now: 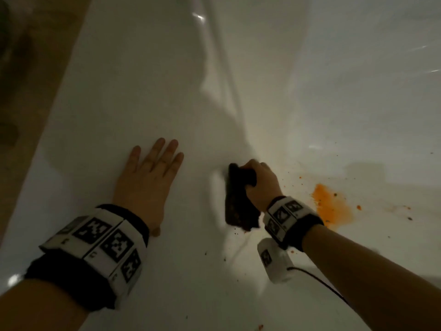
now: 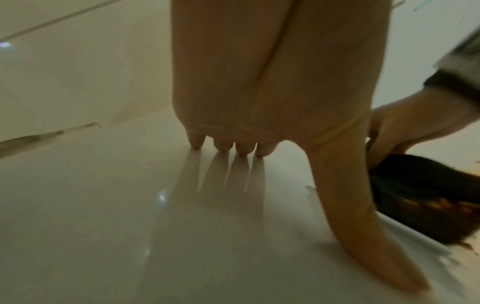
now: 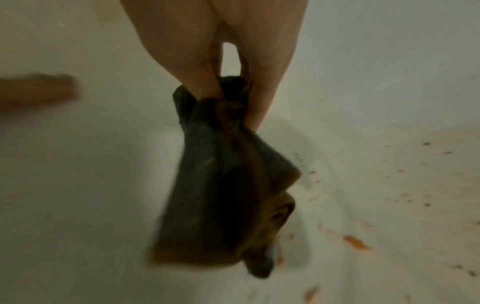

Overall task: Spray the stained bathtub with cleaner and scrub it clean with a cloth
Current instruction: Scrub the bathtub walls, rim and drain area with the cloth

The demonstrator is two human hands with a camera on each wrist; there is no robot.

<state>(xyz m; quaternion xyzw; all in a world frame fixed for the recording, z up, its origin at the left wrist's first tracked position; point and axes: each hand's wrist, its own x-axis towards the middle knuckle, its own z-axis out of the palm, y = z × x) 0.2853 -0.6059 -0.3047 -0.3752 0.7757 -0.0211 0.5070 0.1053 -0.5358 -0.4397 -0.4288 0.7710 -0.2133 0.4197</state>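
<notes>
The white bathtub [image 1: 133,96] fills the head view. An orange stain [image 1: 333,206] with scattered specks lies on its floor at the right. My right hand [image 1: 259,181] grips a dark, soiled cloth [image 1: 239,201] just left of the stain, and the cloth hangs down against the tub wall. In the right wrist view the fingers pinch the top of the cloth [image 3: 223,185], which is blurred. My left hand [image 1: 149,173] lies flat on the tub's broad rim with its fingers spread. The left wrist view shows its fingertips [image 2: 223,146] pressing the glossy surface, with the cloth [image 2: 420,193] at the right.
A tan floor [image 1: 28,68] runs along the tub's left edge. Small dark and orange crumbs [image 1: 238,231] dot the tub below the cloth, and more specks [image 3: 405,185] spread over the tub floor to the right. No spray bottle is in view.
</notes>
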